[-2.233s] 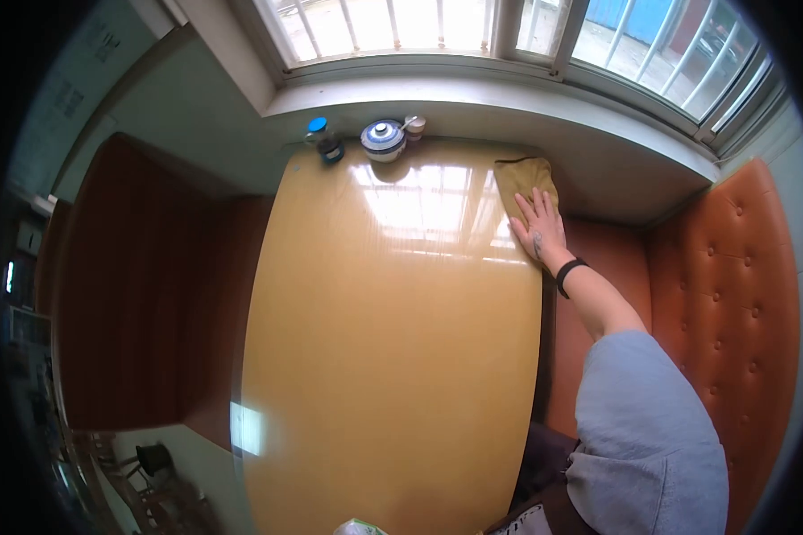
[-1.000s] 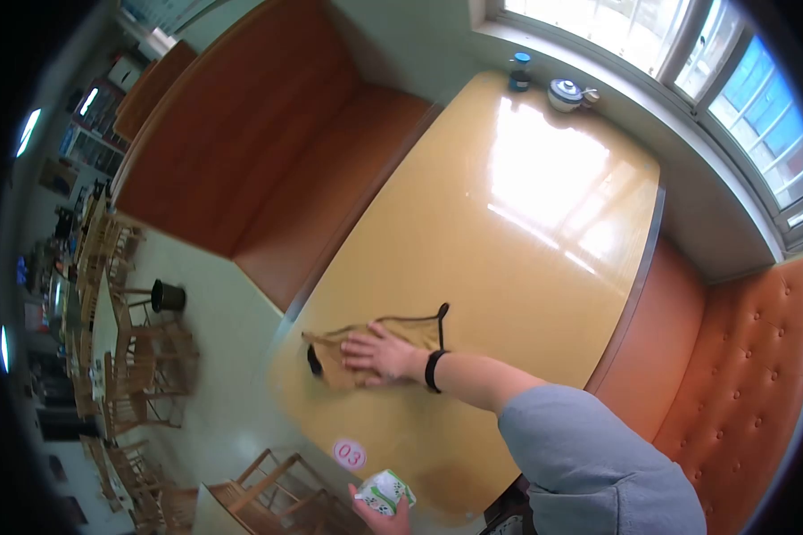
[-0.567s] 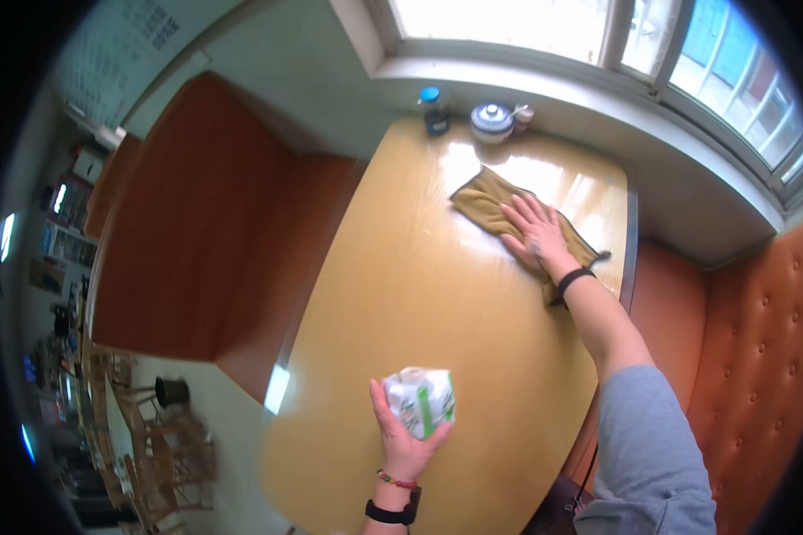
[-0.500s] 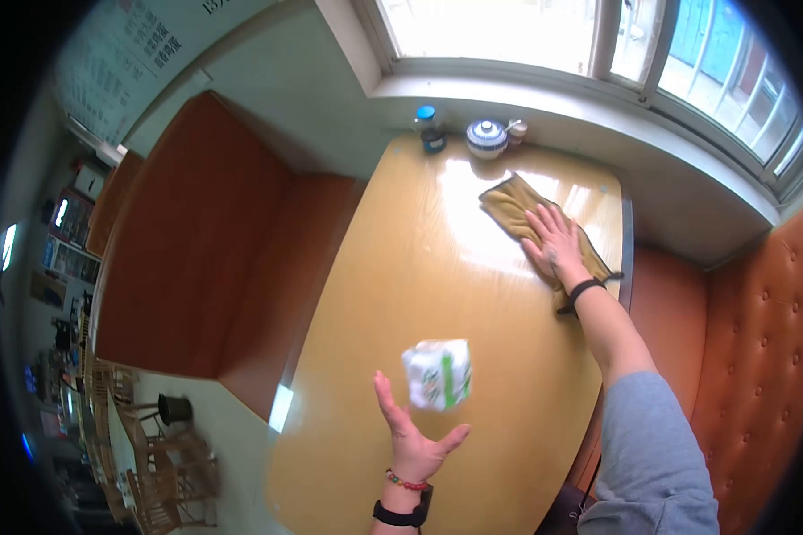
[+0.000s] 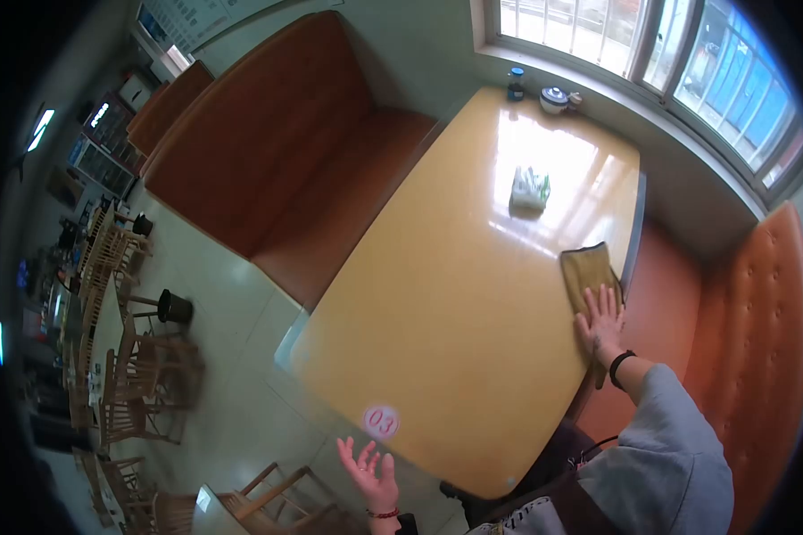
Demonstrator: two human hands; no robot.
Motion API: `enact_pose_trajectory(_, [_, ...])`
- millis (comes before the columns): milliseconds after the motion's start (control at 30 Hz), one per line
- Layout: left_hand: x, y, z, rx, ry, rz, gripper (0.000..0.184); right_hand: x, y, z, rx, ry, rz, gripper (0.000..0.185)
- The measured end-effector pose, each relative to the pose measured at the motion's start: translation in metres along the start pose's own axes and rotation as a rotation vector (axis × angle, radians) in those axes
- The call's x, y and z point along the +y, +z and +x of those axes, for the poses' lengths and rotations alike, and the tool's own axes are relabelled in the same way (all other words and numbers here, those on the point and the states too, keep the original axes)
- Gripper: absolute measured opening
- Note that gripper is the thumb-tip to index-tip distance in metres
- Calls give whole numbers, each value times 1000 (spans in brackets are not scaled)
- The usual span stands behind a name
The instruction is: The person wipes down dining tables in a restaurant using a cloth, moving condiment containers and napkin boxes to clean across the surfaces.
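Observation:
My right hand [image 5: 603,319] lies with fingers spread on a brown cloth [image 5: 587,271] at the right edge of the yellow table [image 5: 437,312]. Part of the cloth hangs over that edge. My left hand [image 5: 372,477] is raised near the table's front left edge, fingers apart, holding nothing. A white and green packet [image 5: 530,189] rests on the far half of the table. Behind it, by the wall, are a blue-capped jar [image 5: 516,85], a blue and white lidded pot [image 5: 554,100] and a small container [image 5: 575,100].
A round "03" sticker [image 5: 381,421] is on the table's near left part. Brown benches stand left [image 5: 268,134] and right [image 5: 749,330]. Wooden chairs [image 5: 147,370] and a dark bin [image 5: 175,307] are on the floor at left. A window [image 5: 714,80] is beyond the table.
The packet has left my left hand and now rests farther back on the table. My right hand has drawn the cloth nearer along the right edge. The view has turned and shifted.

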State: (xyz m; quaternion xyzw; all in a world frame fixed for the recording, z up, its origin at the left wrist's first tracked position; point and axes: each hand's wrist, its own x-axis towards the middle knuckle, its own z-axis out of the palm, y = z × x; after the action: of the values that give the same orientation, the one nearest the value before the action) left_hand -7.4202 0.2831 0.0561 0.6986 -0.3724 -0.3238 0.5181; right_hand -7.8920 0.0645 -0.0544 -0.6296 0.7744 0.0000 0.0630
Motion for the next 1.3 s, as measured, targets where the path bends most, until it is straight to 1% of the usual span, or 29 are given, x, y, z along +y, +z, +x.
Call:
enact_pose_trajectory(33, [-10,-34,-28,49,-46,-15,93,-16,1,-56,-27,-88,12,68])
enact_pose_trajectory(133, [-24,-132,-103,132,-86,1,84,-69,8,-199,-131,-296,18,71])
enact_pose_trajectory(200, [-45,-195,-155,216,-137,25,81,-103,11,-272,-192,-488,-7,70])
enact_pose_trajectory(233, [-54,-219,-174,259,-153,26,80,-121,6,-297,-271,-601,-15,68])
enact_pose_trajectory(267, [-64,-245,-195,298,-222,57,79,-138,-2,-320,-346,-702,-31,66])
enact_pose_trajectory(300, [-75,-274,-218,325,-286,81,79,-155,-9,-338,-417,-791,-50,64])
enact_pose_trajectory(400, [-104,-333,-274,419,-444,135,77,-202,-13,-361,-503,-1068,-48,57])
enact_pose_trajectory(433, [-107,-342,-281,462,-490,148,76,-215,-4,-359,-425,-1097,-106,57])
enact_pose_trajectory(500, [-108,-364,-276,454,-471,197,73,-255,27,-349,-262,-1153,-211,59])
enact_pose_trajectory(533, [-107,-366,-278,452,-470,224,72,-276,25,-343,-251,-1091,-157,62])
enact_pose_trajectory(567, [-106,-368,-277,453,-467,200,73,-293,27,-338,-222,-1096,-165,62])
enact_pose_trajectory(633, [-103,-366,-267,464,-465,158,74,-326,37,-328,-173,-1112,-175,63])
enact_pose_trajectory(667, [-104,-364,-250,374,-386,136,70,-342,31,-315,-145,-1085,-29,59])
enact_pose_trajectory(700, [-102,-365,-231,301,-307,118,67,-357,32,-306,-159,-1087,-16,55])
enact_pose_trajectory(800, [-71,-391,-180,24,-208,360,58,-409,27,-288,-202,-1084,-6,43])
enact_pose_trajectory(867, [-74,-407,-148,1,-206,348,56,-444,19,-275,-232,-1048,-43,34])
enact_pose_trajectory(967, [-84,-438,-89,-7,-195,360,55,-494,53,-234,-90,-1116,9,27])
enact_pose_trajectory(1000, [-85,-448,-67,-6,-193,365,55,-515,61,-219,-52,-1152,7,22])
enact_pose_trajectory(1067, [-81,-472,-23,-27,-213,375,56,-565,76,-192,22,-1168,-82,19])
enact_pose_trajectory(1100, [-80,-487,8,-26,-210,381,56,-602,72,-175,77,-1180,-123,18])
enact_pose_trajectory(1133, [-89,-502,35,-23,-234,425,56,-632,64,-162,-61,-1143,-145,16])
enact_pose_trajectory(1200, [-107,-536,69,-75,-298,527,58,-681,71,-134,-3,-1148,-90,16])
enact_pose_trajectory(1233, [-96,-554,91,-41,-263,547,55,-698,78,-125,16,-1128,-64,17])
enact_pose_trajectory(1267, [-82,-569,110,-7,-227,563,53,-715,80,-113,-149,-1045,-130,16])
enact_pose_trajectory(1300, [-87,-586,123,59,-266,515,52,-734,80,-102,-312,-962,-189,16])
